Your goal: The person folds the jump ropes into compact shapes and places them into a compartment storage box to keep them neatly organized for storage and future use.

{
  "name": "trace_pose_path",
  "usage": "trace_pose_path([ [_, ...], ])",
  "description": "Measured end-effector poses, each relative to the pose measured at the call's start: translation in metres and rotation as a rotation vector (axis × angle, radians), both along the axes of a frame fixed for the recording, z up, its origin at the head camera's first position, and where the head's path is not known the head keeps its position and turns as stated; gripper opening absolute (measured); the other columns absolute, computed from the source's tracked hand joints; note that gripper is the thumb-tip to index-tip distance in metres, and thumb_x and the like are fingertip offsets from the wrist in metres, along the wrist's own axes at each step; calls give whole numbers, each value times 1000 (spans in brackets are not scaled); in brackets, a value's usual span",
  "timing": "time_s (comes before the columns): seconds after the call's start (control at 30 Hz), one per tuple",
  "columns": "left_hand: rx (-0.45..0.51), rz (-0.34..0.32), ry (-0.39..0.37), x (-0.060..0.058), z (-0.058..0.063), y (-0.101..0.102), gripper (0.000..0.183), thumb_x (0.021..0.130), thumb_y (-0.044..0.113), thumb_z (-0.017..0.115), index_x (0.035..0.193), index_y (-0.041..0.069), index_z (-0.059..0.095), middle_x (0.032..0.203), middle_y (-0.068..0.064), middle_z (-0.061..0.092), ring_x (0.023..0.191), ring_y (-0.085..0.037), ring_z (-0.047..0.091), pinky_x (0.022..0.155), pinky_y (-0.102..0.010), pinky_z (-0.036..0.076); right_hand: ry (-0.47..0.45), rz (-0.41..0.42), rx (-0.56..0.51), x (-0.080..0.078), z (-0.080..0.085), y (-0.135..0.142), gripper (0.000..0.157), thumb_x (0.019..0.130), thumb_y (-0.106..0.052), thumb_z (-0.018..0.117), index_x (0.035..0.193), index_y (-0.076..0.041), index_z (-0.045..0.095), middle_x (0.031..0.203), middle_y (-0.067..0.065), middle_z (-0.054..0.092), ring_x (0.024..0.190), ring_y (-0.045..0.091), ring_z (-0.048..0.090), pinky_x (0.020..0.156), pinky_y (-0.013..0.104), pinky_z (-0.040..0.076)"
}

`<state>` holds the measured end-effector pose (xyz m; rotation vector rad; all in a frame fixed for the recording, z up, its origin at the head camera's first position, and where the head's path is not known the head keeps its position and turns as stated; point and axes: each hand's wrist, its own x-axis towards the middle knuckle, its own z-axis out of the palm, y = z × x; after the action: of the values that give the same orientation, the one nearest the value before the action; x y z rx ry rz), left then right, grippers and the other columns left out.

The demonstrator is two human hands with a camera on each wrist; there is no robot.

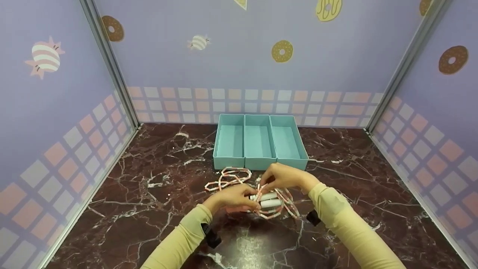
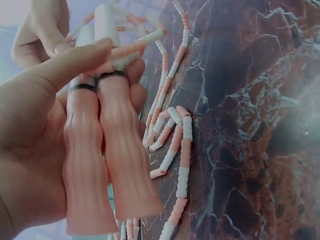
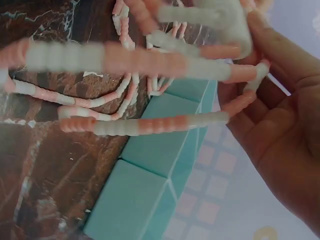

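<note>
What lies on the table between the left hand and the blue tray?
Loops of the beaded rope lie between the left hand and the blue tray, as the head view shows.

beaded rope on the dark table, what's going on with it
A person is handling a pink-and-white beaded rope with both hands. The left grip holds its two handles side by side, and some rope crosses over them near the thumb. The right grip holds a stretch of rope close to the handles' white ends. More rope lies in loose loops on the dark marbled table, in front of the light-blue three-compartment tray.
</note>
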<state>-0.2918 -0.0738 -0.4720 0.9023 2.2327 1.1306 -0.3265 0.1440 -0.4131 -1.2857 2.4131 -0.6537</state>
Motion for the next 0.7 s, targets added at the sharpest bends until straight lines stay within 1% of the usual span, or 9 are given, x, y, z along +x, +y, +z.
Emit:
trace_pose_path([
  [0.1,34,-20,7,1,1,-1,21,90,20,72,99,1,70,78,9,61,63,-2,49,57,-15,41,-74,-25,-53,-2,-2,5,16,87,-21,75,98,-9,78,90,8,78,69,-2,61,66,17,52],
  [0.2,82,-40,-37,2,2,-1,22,90,16,71,105,0,69,85,4,67,68,-4,54,61,-17,44,-135,-26,-104,-5,-6,9,17,88,-21,74,101,-10,78,93,9,78,72,3,65,68,18,53],
  [0.27,103,-41,-61,3,2,0,22,90,15,72,106,0,69,89,2,68,72,-4,57,64,-18,47,-158,-21,-137,-7,-8,12,17,89,-20,72,102,-9,78,95,11,77,75,10,67,69,18,54],
  [0.3,108,-33,-70,3,2,0,22,89,16,72,106,1,69,89,3,68,73,-3,58,65,-19,48,-166,-19,-154,-8,-10,13,17,90,-19,72,102,-8,77,96,12,77,75,10,67,69,18,53],
  [0.4,106,-7,-68,3,2,0,23,90,19,73,106,4,69,83,6,67,64,-1,55,57,-17,46,-183,-19,-214,-10,-15,17,17,91,-17,70,102,-5,77,98,15,76,79,8,68,73,18,54],
  [0.47,113,15,-70,3,2,1,23,89,20,73,105,4,70,77,8,64,57,0,51,51,-16,43,-188,-26,-259,-10,-18,19,18,92,-16,69,103,-4,76,99,17,76,80,4,67,74,19,55],
  [0.53,123,23,-68,3,3,1,23,90,20,73,104,2,69,73,9,63,52,0,47,46,-15,38,-198,-48,-296,-11,-22,21,18,92,-16,69,104,-5,76,101,17,76,81,2,67,75,19,54],
  [0.6,141,30,-73,3,3,2,23,90,18,72,103,0,69,71,9,62,51,-1,47,45,-16,38,-198,-72,-325,-11,-25,22,18,92,-17,69,104,-6,76,102,16,76,83,3,68,75,20,54],
  [0.7,156,34,-58,3,4,3,24,89,17,72,104,-1,69,71,9,62,51,-1,47,45,-16,39,-190,-105,-357,-11,-28,23,19,92,-18,69,106,-7,76,103,16,75,85,3,68,75,19,54],
])
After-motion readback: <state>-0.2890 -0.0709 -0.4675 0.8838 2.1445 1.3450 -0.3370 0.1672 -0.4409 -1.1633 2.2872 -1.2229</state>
